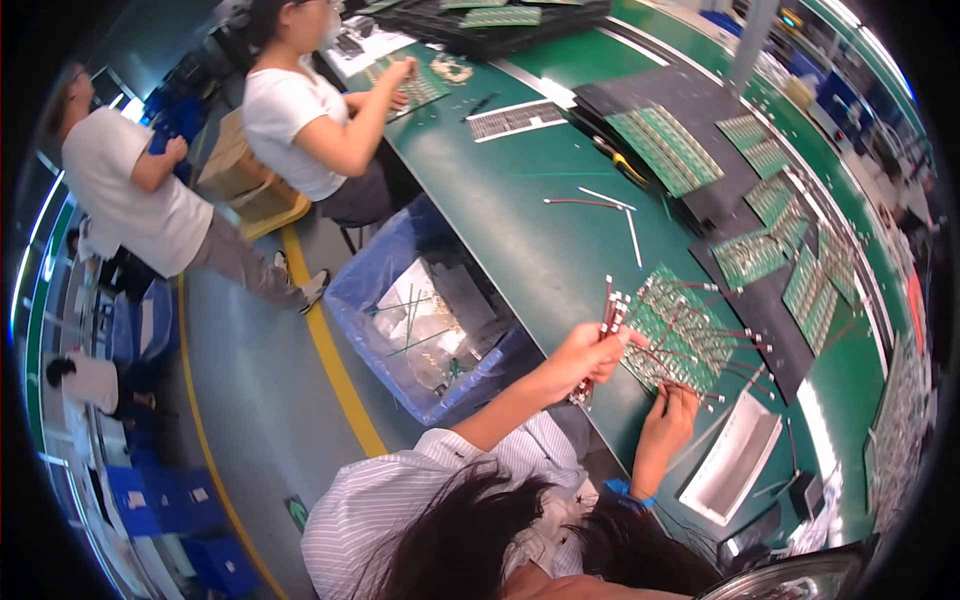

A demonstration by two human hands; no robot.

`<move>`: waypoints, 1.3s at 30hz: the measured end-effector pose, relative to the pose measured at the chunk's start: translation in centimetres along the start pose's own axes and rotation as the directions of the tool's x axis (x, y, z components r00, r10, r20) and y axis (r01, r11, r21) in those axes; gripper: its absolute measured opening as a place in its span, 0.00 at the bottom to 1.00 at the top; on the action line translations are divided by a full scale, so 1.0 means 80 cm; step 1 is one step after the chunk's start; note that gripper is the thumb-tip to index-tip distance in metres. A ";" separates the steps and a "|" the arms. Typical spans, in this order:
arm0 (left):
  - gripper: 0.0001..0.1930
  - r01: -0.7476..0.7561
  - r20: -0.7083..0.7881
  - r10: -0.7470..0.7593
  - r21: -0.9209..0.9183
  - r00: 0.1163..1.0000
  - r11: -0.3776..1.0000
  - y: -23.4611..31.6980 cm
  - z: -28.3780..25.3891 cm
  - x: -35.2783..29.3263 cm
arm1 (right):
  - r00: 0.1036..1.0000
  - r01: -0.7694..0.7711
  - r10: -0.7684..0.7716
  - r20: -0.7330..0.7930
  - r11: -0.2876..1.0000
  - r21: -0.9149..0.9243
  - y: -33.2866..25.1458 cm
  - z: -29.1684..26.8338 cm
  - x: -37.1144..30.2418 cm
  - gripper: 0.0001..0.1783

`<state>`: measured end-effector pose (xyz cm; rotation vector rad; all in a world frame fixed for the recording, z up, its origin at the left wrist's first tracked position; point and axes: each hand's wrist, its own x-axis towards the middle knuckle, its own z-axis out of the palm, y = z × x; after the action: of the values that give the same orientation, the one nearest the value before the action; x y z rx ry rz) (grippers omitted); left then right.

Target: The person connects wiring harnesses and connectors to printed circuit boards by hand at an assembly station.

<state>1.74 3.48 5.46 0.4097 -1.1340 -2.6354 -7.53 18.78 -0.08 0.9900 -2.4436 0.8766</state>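
My left hand [585, 362] is closed around a bundle of dark red wire leads [609, 308] with small white connectors. It is over the left edge of a green circuit board panel [668, 312] on the bench. Several similar red leads lie across this panel, their connector ends sticking out past its right side. My right hand [668, 425], with a blue band [630, 492] at the wrist, is at the panel's near edge. Its fingertips are pressed together there beside a lead; what is between them is hidden.
More circuit board panels [665, 150] lie on black mats to the right. Loose wires [590, 203] and a yellow-black hand tool [622, 160] lie ahead. A white tray [735, 455] sits near my right hand. Left of the bench stands a blue-lined bin [365, 270]. A co-worker [300, 115] works farther along.
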 end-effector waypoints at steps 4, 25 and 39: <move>0.15 -0.006 0.058 0.004 0.020 0.998 1.000 -0.001 0.000 -0.004 | 0.997 0.048 -0.047 0.057 0.999 -0.015 -0.005 -0.004 0.006 0.05; 0.13 -0.372 0.743 0.520 -0.381 0.422 0.846 0.074 0.118 -0.115 | 0.999 -0.017 0.017 0.037 1.000 -0.013 -0.011 -0.029 -0.003 0.09; 0.11 -0.239 0.598 0.164 0.046 0.784 0.970 0.055 0.103 -0.092 | 0.928 -0.372 0.300 0.221 0.726 0.578 -0.008 -0.070 -0.055 0.10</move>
<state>6.20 8.41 15.27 -0.5447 -1.4124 -2.5639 -3.50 24.29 2.04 0.7917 -2.5177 1.8834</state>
